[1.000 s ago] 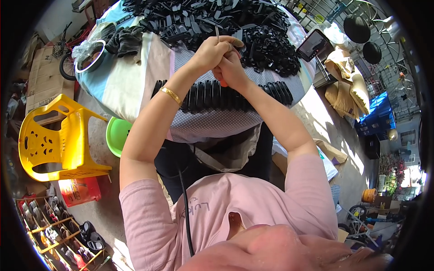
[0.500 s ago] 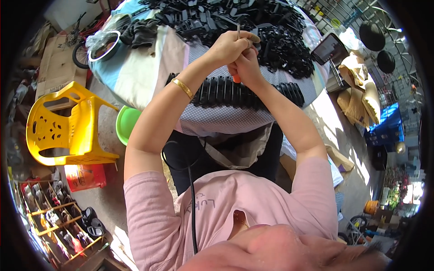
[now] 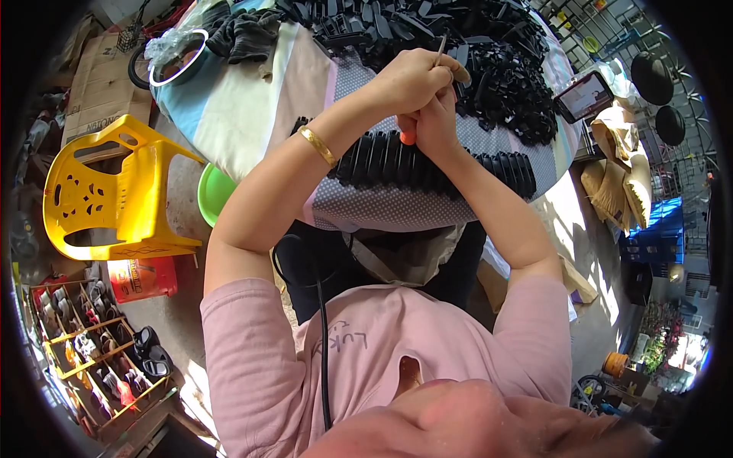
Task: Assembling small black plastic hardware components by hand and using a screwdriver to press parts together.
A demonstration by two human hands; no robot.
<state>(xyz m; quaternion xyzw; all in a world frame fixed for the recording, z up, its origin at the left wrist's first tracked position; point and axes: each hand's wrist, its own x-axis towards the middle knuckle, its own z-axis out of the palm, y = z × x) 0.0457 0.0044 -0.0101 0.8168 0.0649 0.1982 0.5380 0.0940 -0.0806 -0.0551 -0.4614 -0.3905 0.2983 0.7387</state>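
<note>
My left hand (image 3: 412, 80), a gold bangle at its wrist, is closed against my right hand (image 3: 434, 126) above the table. The right one is wrapped round a tool with an orange handle (image 3: 408, 131), whose end sticks out below the fingers. A thin metal tip (image 3: 440, 47) juts up past the left fingers, in line with that handle. Whatever the left fingers pinch is hidden. Just below both hands lies a long row of black ridged plastic parts (image 3: 374, 162), standing side by side. Beyond them spreads a large heap of loose black plastic pieces (image 3: 496, 84).
The cloth-covered table (image 3: 237, 99) carries dark gloves (image 3: 243, 34), a white-rimmed bowl (image 3: 179, 76) and, at right, a phone (image 3: 584, 97). A yellow plastic chair (image 3: 126, 191) and a green basin (image 3: 215, 195) stand at left. Brown sacks (image 3: 615, 164) are at right.
My hands, still together, appear slightly further right, and the tool's metal tip leans more to the right. The table and surroundings have shifted in the picture as the head view turned.
</note>
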